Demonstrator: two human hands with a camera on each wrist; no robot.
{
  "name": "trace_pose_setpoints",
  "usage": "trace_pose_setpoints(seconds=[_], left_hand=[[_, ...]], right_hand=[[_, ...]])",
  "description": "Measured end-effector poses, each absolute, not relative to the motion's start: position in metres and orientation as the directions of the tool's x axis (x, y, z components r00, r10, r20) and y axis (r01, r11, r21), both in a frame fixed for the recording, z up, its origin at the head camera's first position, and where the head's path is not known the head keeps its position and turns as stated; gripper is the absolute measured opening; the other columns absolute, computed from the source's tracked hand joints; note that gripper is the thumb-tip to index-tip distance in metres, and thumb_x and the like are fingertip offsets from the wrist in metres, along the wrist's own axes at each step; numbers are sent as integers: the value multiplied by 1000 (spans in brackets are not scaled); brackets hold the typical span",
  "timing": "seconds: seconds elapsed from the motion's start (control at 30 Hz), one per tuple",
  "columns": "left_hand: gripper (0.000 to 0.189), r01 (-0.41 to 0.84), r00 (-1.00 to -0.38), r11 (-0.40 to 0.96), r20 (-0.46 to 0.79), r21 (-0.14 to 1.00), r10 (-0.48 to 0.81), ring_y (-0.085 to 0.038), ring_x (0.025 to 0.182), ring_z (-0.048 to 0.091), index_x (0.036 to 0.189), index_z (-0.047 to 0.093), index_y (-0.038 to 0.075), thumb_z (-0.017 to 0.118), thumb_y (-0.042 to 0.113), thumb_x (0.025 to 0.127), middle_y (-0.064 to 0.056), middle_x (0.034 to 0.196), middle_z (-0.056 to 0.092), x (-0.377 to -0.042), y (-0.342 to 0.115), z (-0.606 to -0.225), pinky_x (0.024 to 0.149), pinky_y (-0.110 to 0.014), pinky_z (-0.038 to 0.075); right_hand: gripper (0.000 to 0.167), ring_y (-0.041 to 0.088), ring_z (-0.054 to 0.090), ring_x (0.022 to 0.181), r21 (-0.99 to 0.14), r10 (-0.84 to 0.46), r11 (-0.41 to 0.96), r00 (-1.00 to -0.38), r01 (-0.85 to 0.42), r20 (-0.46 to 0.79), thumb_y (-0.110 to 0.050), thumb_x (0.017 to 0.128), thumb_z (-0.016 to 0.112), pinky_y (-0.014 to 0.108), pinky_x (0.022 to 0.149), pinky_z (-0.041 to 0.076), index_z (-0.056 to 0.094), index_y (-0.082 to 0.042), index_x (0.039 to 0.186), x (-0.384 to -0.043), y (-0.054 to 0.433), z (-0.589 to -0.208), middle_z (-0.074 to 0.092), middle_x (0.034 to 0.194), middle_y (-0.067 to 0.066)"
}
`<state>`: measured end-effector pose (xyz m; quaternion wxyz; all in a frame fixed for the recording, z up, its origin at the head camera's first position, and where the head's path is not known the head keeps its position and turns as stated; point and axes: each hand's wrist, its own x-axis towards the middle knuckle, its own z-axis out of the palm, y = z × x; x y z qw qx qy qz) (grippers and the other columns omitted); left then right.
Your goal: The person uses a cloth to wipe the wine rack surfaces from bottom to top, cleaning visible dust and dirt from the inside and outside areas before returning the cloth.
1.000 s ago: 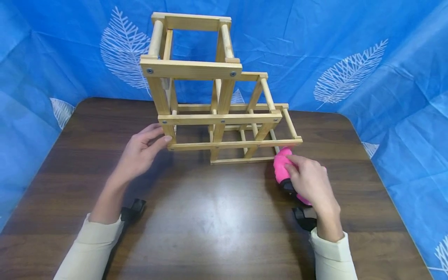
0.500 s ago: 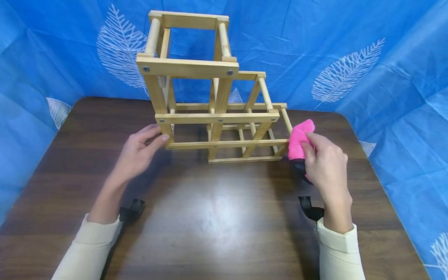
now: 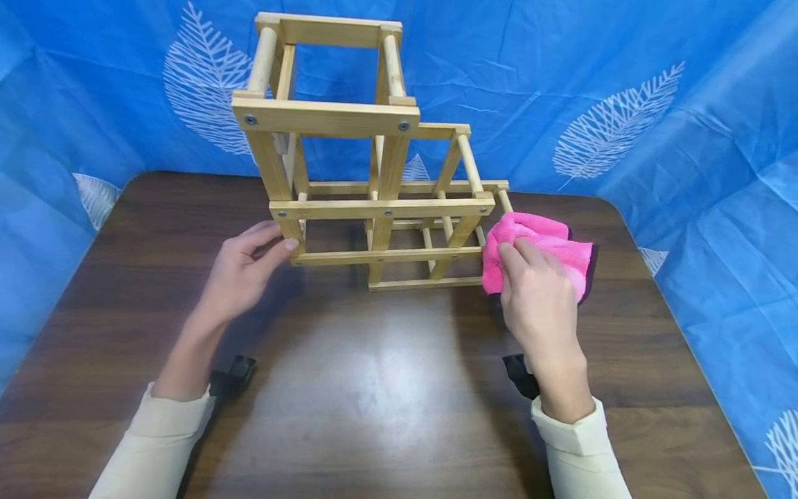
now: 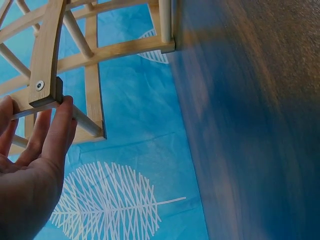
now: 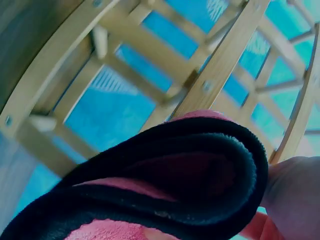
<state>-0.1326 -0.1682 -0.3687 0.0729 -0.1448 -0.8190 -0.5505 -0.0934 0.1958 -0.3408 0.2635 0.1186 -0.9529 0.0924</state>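
A stepped wooden rack (image 3: 324,118) of pale slats and round dowels stands at the back of the table. My left hand (image 3: 240,274) grips its lower left corner, thumb in front and fingers behind; the left wrist view shows the fingers around the wooden corner (image 4: 45,82) with a screw in it. In my right hand (image 3: 539,298) is a folded pink cloth (image 3: 561,246) with dark edging, pinched against the right end of the rack's lower rail. The cloth hides that end. In the right wrist view the cloth's dark edge (image 5: 250,145) loops close to the camera.
The dark wooden table (image 3: 374,388) extends in front of the rack. Blue fabric (image 3: 499,83) with white leaf prints hangs behind and at both sides. Black straps (image 3: 233,374) sit at the wrists.
My right hand lifted the cloth up along the rack's right end, then brought it left onto the lower rail, where the cloth has spread out. My left hand keeps its hold on the corner.
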Motion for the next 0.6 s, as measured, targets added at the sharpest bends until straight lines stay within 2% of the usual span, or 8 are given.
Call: trace_pose_setpoints(seconds=[0.17,0.43,0.6], left_hand=[[30,321,-946,354,285,878,152,-6,95,59,127,64,-2,59,8,100,-13,119,64,-133,-167,-370,81,-12,47],[31,322,-946,363,284,874,157,-8,95,59,129,64,0,59,10,100,-11,120,64,-133,-169,-369,81,-13,47],[31,320,-947,354,281,879,157,-7,95,59,129,64,0,58,10,100,-11,120,64,-133,-169,-369,81,-13,47]], right_hand=[[24,37,59,71,-108,-232,936,-818,-334,526,-3,86,73,46,65,53,70,2,109,-89,177,-344,64,90,18],[23,32,54,65,-133,-219,931,-811,-340,542,-5,85,75,42,60,53,71,2,106,-82,163,-345,63,88,17],[23,33,58,69,-150,-213,929,-820,-339,532,-5,85,75,44,65,55,71,3,106,-77,160,-344,64,91,19]])
